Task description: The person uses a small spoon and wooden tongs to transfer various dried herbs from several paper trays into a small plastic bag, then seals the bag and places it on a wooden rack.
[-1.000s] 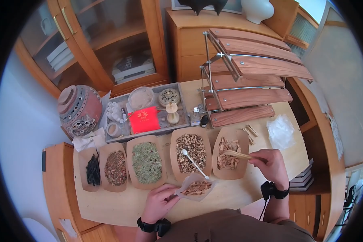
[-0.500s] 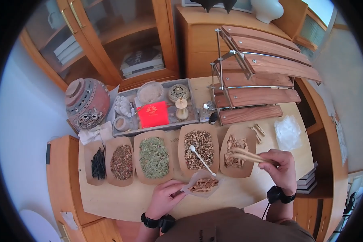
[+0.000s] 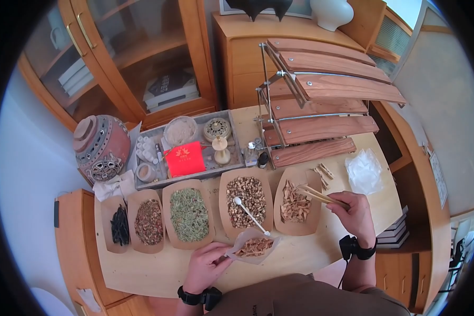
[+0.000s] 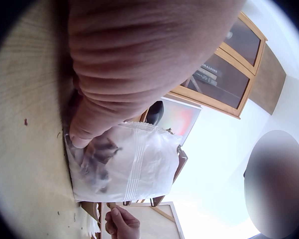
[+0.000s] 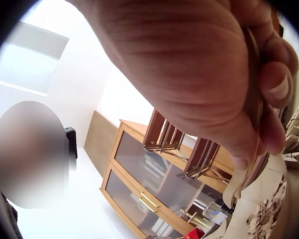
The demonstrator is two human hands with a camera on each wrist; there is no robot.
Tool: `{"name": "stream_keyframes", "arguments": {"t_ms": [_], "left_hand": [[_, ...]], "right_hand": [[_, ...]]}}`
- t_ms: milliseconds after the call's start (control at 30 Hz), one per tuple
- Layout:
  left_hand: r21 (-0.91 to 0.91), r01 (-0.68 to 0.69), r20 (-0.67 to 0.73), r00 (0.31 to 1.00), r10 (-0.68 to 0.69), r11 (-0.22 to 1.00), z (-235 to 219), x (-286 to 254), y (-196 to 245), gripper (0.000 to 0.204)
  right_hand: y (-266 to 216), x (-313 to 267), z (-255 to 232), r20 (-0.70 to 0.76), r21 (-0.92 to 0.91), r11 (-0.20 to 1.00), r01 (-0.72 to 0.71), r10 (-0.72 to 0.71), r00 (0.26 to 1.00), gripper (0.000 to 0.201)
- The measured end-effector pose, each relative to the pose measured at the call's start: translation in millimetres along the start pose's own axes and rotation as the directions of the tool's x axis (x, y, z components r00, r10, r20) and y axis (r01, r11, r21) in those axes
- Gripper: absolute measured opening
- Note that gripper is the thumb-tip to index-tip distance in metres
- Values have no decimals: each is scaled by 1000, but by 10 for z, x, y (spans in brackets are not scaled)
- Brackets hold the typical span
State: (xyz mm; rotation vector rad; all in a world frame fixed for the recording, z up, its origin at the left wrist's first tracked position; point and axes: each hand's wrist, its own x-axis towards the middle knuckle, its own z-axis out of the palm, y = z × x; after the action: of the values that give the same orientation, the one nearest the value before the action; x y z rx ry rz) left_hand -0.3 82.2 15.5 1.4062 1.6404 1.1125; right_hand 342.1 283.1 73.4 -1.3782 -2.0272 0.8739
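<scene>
My left hand [image 3: 203, 266] holds the edge of a small translucent bag [image 3: 254, 257], its mouth spread and reddish-brown chips [image 3: 255, 246] inside. In the left wrist view the bag [image 4: 152, 164] stands on the tabletop with a fingertip against its side. My right hand [image 3: 353, 215] grips wooden tongs [image 3: 321, 196], their tips over the chips [image 3: 294, 203] in the rightmost paper tray [image 3: 306, 227]. From the right wrist, the tongs [image 5: 232, 191] show under the thumb. A white spoon [image 3: 252, 215] lies across the neighbouring tray [image 3: 242, 229], its handle end near the bag's mouth.
More paper trays hold green dried herb [image 3: 189, 215], a reddish mix [image 3: 149, 221] and dark strips [image 3: 119, 225]. Behind them stand a grey tray [image 3: 160, 184] with a red packet [image 3: 186, 159], and a slatted wooden rack [image 3: 321, 126]. Clear plastic [image 3: 364, 171] lies at right.
The tongs' tips have shifted slightly toward the far side of the chip tray. My left hand keeps the bag in place. The head view swings right, then back.
</scene>
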Motion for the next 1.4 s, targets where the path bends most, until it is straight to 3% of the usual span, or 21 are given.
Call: {"name": "stream_keyframes", "arguments": {"t_ms": [667, 1100, 1167, 1400], "left_hand": [[3, 0, -8, 1000, 0, 1000, 17, -18, -49, 23], [56, -24, 18, 1000, 23, 998, 24, -16, -84, 24], [89, 35, 25, 999, -38, 995, 13, -34, -88, 28], [45, 38, 31, 999, -40, 998, 8, -48, -112, 29]], "right_hand": [[14, -16, 23, 66, -74, 997, 7, -2, 998, 22], [-45, -24, -22, 32, -94, 995, 45, -42, 999, 21], [-26, -28, -15, 29, -115, 990, 78, -75, 997, 20], [-66, -72, -49, 37, -121, 993, 7, -3, 999, 19]]}}
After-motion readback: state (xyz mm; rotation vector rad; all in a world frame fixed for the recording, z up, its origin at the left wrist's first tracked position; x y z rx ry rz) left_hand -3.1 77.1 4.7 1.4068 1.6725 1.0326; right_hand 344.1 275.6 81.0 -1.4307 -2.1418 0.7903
